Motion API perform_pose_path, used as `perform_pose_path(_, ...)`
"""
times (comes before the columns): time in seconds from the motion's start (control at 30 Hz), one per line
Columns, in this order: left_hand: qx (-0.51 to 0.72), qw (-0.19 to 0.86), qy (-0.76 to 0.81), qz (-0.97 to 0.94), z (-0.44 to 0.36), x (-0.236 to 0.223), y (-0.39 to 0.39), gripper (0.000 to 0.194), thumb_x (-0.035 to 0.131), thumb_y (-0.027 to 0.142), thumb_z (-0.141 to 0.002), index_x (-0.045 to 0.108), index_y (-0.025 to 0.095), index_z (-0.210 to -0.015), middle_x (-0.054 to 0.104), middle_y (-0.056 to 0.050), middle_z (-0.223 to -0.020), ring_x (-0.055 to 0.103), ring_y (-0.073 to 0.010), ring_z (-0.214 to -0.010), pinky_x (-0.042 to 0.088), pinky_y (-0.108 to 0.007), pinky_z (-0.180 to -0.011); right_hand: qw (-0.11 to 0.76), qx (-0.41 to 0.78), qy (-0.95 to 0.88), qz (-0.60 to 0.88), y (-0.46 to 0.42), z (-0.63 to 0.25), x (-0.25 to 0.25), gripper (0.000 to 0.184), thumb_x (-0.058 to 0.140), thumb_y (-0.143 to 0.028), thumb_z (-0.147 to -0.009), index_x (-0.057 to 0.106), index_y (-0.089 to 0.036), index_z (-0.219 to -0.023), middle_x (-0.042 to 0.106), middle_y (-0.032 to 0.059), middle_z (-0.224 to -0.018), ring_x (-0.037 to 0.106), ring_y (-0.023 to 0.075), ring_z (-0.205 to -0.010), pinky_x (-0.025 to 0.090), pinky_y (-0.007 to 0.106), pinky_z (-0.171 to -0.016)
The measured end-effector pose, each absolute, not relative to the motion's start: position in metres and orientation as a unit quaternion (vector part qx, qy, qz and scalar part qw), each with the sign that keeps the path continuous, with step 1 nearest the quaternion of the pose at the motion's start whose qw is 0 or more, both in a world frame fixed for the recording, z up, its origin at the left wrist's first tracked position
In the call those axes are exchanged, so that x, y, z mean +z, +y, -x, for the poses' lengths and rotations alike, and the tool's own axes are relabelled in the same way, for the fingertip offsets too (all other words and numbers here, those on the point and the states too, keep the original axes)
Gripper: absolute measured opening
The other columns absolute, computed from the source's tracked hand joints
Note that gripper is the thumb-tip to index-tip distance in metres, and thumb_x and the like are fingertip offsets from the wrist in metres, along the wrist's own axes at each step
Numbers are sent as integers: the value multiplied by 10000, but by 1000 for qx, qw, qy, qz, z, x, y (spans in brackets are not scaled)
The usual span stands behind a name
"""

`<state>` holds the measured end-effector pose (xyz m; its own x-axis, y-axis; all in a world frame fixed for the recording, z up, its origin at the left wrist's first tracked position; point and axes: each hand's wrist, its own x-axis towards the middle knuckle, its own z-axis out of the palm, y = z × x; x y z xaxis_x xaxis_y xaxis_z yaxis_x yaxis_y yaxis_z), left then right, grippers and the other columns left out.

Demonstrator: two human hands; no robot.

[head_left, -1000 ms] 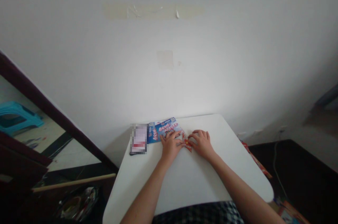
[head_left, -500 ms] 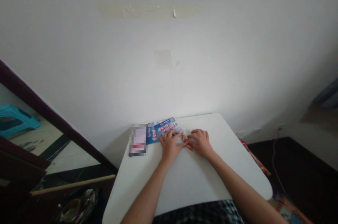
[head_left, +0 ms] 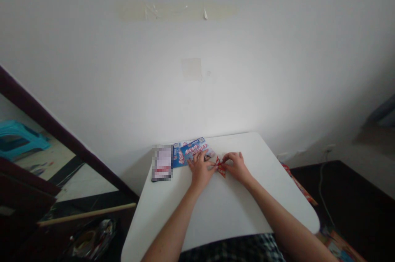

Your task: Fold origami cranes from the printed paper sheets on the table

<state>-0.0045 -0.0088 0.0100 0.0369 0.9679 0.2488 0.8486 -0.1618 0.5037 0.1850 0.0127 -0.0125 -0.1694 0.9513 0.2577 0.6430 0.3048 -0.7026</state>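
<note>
Between my two hands is a small red paper piece (head_left: 221, 169) with pale print, pinched in at its middle and flaring at both ends like a bow. My left hand (head_left: 200, 169) grips its left side with thumb and finger, while the other fingers rest over printed blue leaflets (head_left: 191, 148). From the right, my right hand (head_left: 236, 166) pinches the same piece with thumb and forefinger. My fingers partly hide its middle. The leaflets overlap on the white table (head_left: 228, 212), their lower right part under my left hand.
Left of the leaflets lies a flat, dark-edged rectangular item (head_left: 163, 162), blurred out. A white wall (head_left: 262, 68) rises behind the table. On the left are a mirror with a dark frame (head_left: 61, 130), a wooden stick (head_left: 89, 214) and a dark bag (head_left: 92, 237). Red printed papers (head_left: 298, 183) lie to the right.
The red paper piece now shows a narrow, pinched middle with flared ends. My hands have shifted only slightly, and the fingers have closed in on its middle.
</note>
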Motion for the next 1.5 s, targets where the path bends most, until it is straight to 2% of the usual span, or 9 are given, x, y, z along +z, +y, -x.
perform_pose_path(0.17, 289, 117, 630, -711, 4, 11, -9, 41, 766, 277, -795, 799, 302, -798, 546, -12, -1490, 365, -328, -1431, 115, -733, -1182, 366, 174, -742, 533, 13, -184, -15, 163, 666, -333, -843, 716, -261, -980, 729, 51, -1070, 601, 260, -1111, 247, 561, -1138)
perform_pose_path(0.3, 300, 117, 623, -713, 5, 13, -9, 66, 760, 253, -800, 806, 297, -817, 511, -9, -1522, 334, -342, -1452, 106, -752, -1170, 374, 127, -766, 508, 12, -185, -15, 103, 687, -352, -869, 760, -280, -867, 689, 68, -1182, 521, 292, -1224, 327, 534, -1099)
perform_pose_path(0.5, 290, 123, 631, -709, 2, 10, -9, 42, 788, 318, -777, 798, 302, -814, 473, 1, -1554, 298, -360, -1471, 80, -773, -1165, 380, 108, -780, 484, 9, -182, -14, 121, 646, -270, -899, 749, -276, -836, 669, 69, -1204, 454, 308, -1288, 335, 603, -1100)
perform_pose_path(0.67, 287, 127, 642, -699, 2, 7, -8, 61, 789, 312, -775, 795, 310, -836, 481, 3, -1548, 299, -356, -1473, 85, -777, -1161, 407, 123, -784, 451, 11, -180, -17, 90, 652, -235, -885, 727, -246, -836, 651, 80, -1204, 447, 294, -1288, 397, 553, -1077)
perform_pose_path(0.9, 285, 123, 645, -698, 4, 10, -6, 151, 795, 346, -771, 798, 354, -921, 453, 20, -1575, 287, -382, -1478, 97, -809, -1137, 430, 146, -781, 429, 13, -182, -18, 97, 639, -254, -898, 703, -242, -826, 637, 78, -1178, 441, 287, -1291, 416, 537, -1080)
perform_pose_path(1.07, 293, 124, 640, -699, 6, 10, -6, 62, 798, 312, -767, 799, 335, -825, 462, 22, -1567, 276, -391, -1483, 120, -831, -1113, 428, 155, -782, 426, 14, -182, -21, 83, 639, -253, -899, 701, -246, -845, 644, 74, -1134, 454, 286, -1278, 424, 537, -1071)
perform_pose_path(1.27, 310, 131, 639, -692, 4, 14, -8, 45, 787, 282, -772, 800, 306, -808, 478, 4, -1553, 284, -388, -1474, 120, -822, -1115, 422, 144, -777, 446, 16, -180, -24, 80, 654, -235, -888, 712, -246, -834, 672, 73, -1083, 439, 295, -1283, 417, 533, -1073)
perform_pose_path(1.5, 327, 101, 641, -687, 7, 16, -7, 49, 771, 286, -789, 804, 294, -824, 526, -9, -1514, 318, -394, -1446, 143, -786, -1138, 426, 135, -763, 467, 18, -183, -25, 83, 724, -335, -864, 748, -271, -911, 686, 64, -1096, 478, 289, -1234, 415, 509, -1069)
